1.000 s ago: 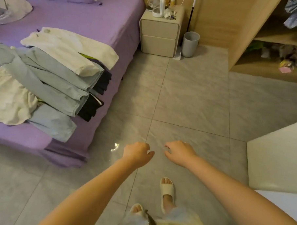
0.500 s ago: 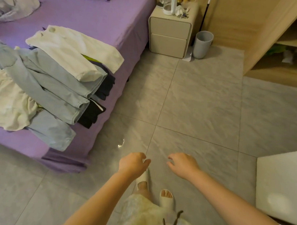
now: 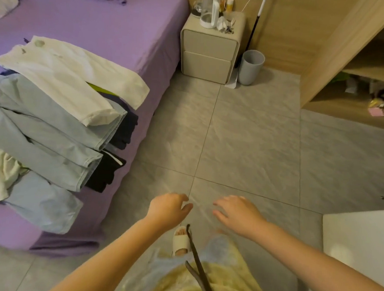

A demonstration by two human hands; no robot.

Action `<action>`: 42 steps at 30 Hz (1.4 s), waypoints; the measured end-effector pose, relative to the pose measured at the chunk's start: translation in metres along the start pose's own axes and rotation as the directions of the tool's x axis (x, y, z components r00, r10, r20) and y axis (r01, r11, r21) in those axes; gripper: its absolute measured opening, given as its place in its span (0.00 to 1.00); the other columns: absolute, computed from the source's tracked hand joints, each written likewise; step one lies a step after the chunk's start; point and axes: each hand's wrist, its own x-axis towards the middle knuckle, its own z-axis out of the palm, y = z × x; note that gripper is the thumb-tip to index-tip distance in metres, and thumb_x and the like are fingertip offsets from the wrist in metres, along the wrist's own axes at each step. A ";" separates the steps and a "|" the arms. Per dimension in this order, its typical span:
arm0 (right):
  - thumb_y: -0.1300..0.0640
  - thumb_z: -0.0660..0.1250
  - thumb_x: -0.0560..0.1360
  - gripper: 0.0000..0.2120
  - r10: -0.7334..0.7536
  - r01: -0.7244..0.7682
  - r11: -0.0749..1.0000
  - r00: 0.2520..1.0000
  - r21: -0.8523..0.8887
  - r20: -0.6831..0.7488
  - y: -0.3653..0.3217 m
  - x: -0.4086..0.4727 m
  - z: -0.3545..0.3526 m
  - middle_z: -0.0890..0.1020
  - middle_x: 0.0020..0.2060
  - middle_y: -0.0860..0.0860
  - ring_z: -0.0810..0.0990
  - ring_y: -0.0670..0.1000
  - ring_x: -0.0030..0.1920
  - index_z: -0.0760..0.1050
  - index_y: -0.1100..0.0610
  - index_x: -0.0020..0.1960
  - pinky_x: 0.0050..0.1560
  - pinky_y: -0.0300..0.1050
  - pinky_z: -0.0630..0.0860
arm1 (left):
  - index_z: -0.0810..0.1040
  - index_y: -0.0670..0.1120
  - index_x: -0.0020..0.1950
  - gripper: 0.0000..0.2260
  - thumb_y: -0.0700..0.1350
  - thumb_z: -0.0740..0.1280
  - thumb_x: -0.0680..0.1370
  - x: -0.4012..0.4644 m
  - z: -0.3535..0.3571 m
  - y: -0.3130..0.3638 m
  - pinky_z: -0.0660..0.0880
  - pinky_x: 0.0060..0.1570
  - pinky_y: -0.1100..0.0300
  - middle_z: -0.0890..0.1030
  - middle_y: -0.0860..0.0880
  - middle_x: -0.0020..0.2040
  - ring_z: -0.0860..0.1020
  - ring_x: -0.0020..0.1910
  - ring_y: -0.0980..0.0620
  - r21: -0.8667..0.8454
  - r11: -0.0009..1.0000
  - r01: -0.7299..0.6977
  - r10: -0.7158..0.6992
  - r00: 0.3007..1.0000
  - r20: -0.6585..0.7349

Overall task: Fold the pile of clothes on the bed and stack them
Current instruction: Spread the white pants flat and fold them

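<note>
my left hand (image 3: pixel 169 211) hangs out in front of me over the floor (image 3: pixel 241 143), fingers loosely curled under, thumb pointing toward the other hand, nothing in it. my right hand (image 3: pixel 236 213) is beside it, a small gap between them, palm down, fingers spread a little and only slightly bent, also holding nothing. neither hand touches anything.

the clothes (image 3: pixel 56 117) lie on the bed (image 3: pixel 114 32) to my left, well apart from both hands. white trousers (image 3: pixel 68 78) sit on top at the far end, their legs reaching toward the bed's edge. under and beside them lie pale blue jeans (image 3: pixel 50 139), with dark garments (image 3: pixel 113 161) showing beneath at the edge. a cream top (image 3: pixel 0 172) is crumpled at the near left, and a light blue piece (image 3: pixel 43 202) lies nearest me, drooping over the edge.

past the bed stand a nightstand (image 3: pixel 209 51) and a grey bin (image 3: pixel 250 66). below my hands one slipper (image 3: pixel 180 240) shows.
</note>
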 end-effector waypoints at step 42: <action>0.44 0.55 0.80 0.20 -0.035 0.026 0.998 0.989 0.061 0.143 0.187 0.450 -0.250 0.78 0.63 0.50 0.77 0.52 0.60 0.70 0.51 0.68 0.56 0.46 0.70 | 0.75 0.49 0.64 0.17 0.55 0.56 0.82 0.436 -0.241 -0.017 0.76 0.53 0.54 0.79 0.50 0.58 0.78 0.55 0.50 -0.056 0.976 0.210 -0.213 0.975 -0.065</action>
